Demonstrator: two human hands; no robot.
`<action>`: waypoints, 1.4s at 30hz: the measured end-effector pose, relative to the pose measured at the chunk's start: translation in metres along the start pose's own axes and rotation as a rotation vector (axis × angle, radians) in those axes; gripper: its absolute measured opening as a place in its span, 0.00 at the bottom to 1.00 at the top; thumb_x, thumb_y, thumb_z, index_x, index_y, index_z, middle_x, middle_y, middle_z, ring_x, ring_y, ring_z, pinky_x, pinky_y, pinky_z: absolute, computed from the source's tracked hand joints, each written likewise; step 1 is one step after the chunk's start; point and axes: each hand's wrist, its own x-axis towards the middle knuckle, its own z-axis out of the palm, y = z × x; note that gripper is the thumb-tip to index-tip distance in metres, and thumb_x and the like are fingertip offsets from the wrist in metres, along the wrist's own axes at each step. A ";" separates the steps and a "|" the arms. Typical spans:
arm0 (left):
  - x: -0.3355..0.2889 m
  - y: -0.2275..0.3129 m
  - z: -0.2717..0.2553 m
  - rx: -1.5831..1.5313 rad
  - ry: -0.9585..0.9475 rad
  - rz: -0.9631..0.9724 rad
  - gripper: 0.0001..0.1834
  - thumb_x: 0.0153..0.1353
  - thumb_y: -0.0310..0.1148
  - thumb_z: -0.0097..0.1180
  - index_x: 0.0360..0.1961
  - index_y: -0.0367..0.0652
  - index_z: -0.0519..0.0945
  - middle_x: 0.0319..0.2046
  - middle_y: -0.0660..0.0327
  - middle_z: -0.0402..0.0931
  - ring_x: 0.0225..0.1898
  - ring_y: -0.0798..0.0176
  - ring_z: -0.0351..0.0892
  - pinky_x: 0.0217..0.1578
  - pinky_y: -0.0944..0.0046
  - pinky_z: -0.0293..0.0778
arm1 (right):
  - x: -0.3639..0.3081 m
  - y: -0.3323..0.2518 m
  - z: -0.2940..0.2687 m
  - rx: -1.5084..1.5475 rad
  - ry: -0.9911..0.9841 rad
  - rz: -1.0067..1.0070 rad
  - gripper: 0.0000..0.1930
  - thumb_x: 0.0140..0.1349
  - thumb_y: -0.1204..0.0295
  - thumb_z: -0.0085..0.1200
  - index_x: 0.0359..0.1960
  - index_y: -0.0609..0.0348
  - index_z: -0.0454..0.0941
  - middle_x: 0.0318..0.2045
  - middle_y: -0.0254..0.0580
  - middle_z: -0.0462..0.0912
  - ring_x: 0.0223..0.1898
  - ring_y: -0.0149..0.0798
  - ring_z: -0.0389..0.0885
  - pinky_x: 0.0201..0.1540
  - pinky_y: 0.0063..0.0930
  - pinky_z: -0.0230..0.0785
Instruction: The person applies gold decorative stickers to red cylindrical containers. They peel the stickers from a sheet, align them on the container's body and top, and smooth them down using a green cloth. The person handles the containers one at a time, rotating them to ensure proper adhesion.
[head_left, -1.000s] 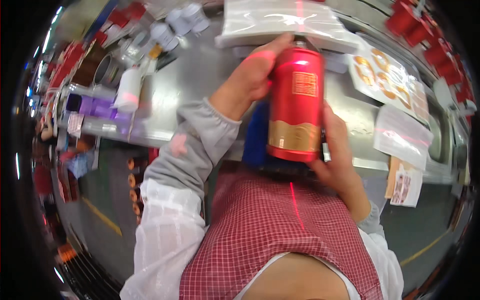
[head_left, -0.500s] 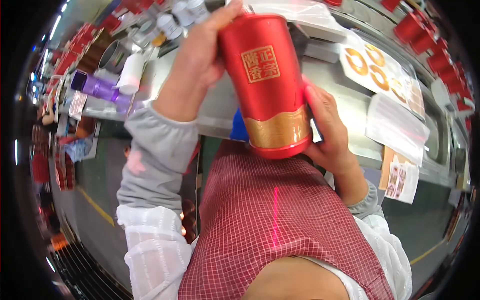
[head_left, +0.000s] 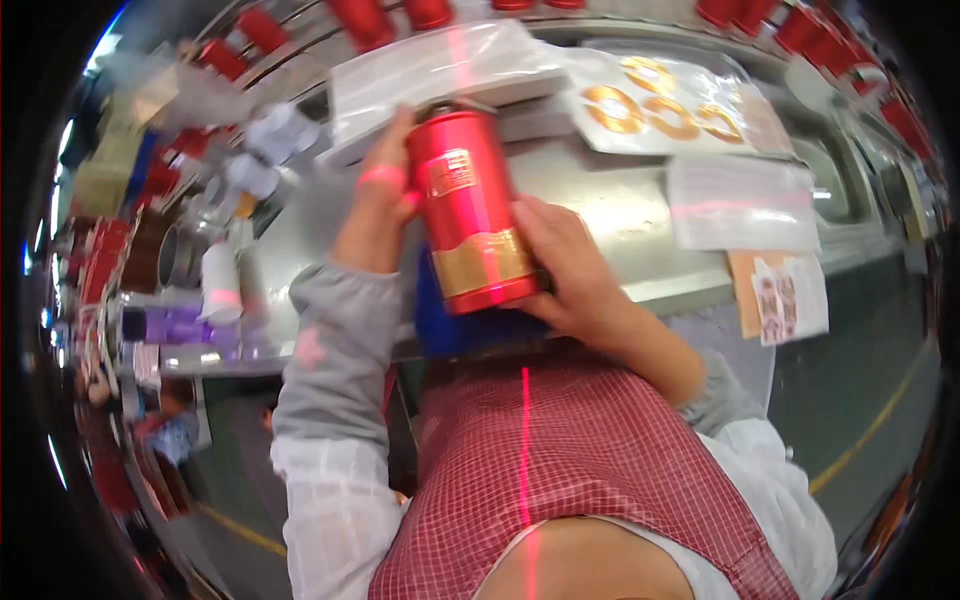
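Observation:
A shiny red canister [head_left: 465, 215] with a gold label patch and a wavy gold band is held between my two hands, slightly tilted. My left hand [head_left: 388, 165] grips it round the upper left side, its fingers partly hidden behind and blurred. From the lower right, my right hand [head_left: 575, 255] closes on the canister near the gold band, thumb along its side. Under and behind the canister's lower end is a blue block or pad [head_left: 435, 320] at the near edge of the steel workbench [head_left: 625, 215]; the canister covers part of it.
Gold ring-shaped stickers [head_left: 665, 115] lie on a white sheet at the back right, with clear plastic bags [head_left: 745, 205] nearer. A white plastic-wrapped stack [head_left: 440, 70] sits behind the canister. Left are a white roll [head_left: 220, 285] and a purple object [head_left: 175, 325]. Red canisters [head_left: 805, 38] line the back.
Both hands have brought the canister down and away from me, onto or just above the blue block. My view has shifted, showing more of the bench's back.

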 end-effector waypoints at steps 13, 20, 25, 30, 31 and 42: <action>-0.063 -0.017 -0.026 0.324 -0.075 0.362 0.30 0.73 0.49 0.34 0.63 0.33 0.63 0.59 0.49 0.67 0.60 0.56 0.69 0.61 0.56 0.64 | -0.108 0.041 -0.200 -0.575 0.165 0.433 0.20 0.51 0.88 0.46 0.47 0.62 0.79 0.61 0.51 0.70 0.61 0.49 0.70 0.60 0.37 0.67; -0.115 -0.030 0.007 0.732 0.241 0.805 0.26 0.73 0.42 0.37 0.61 0.30 0.63 0.59 0.50 0.65 0.63 0.57 0.64 0.64 0.57 0.57 | -0.048 0.124 -0.209 -0.801 -0.051 0.320 0.20 0.58 0.82 0.48 0.52 0.53 0.78 0.62 0.50 0.68 0.60 0.53 0.68 0.59 0.37 0.65; -0.159 -0.052 0.022 1.117 -0.128 1.288 0.22 0.69 0.35 0.42 0.58 0.30 0.66 0.58 0.44 0.65 0.63 0.48 0.63 0.64 0.52 0.56 | -0.009 0.154 -0.178 -0.810 -0.270 0.261 0.17 0.57 0.78 0.52 0.50 0.54 0.79 0.60 0.51 0.69 0.60 0.52 0.68 0.58 0.37 0.66; -0.159 -0.078 0.096 1.118 -0.351 0.883 0.18 0.61 0.28 0.52 0.51 0.30 0.74 0.51 0.42 0.72 0.53 0.46 0.72 0.56 0.53 0.65 | -0.013 0.166 -0.190 -0.607 -0.192 0.133 0.06 0.50 0.80 0.57 0.31 0.58 0.78 0.46 0.47 0.76 0.52 0.52 0.73 0.51 0.39 0.70; -0.145 -0.087 0.105 1.049 -0.400 0.779 0.19 0.60 0.28 0.52 0.52 0.31 0.74 0.51 0.42 0.73 0.51 0.47 0.73 0.54 0.54 0.66 | -0.015 0.164 -0.195 -0.578 -0.175 0.104 0.06 0.50 0.81 0.57 0.31 0.58 0.77 0.46 0.48 0.76 0.52 0.52 0.73 0.51 0.39 0.70; -0.037 -0.161 0.187 0.670 -0.451 -0.069 0.21 0.61 0.33 0.50 0.54 0.35 0.74 0.46 0.48 0.78 0.44 0.57 0.79 0.45 0.63 0.76 | -0.039 0.130 -0.218 -0.380 0.058 0.191 0.06 0.56 0.78 0.58 0.35 0.59 0.75 0.51 0.47 0.73 0.54 0.50 0.71 0.55 0.36 0.65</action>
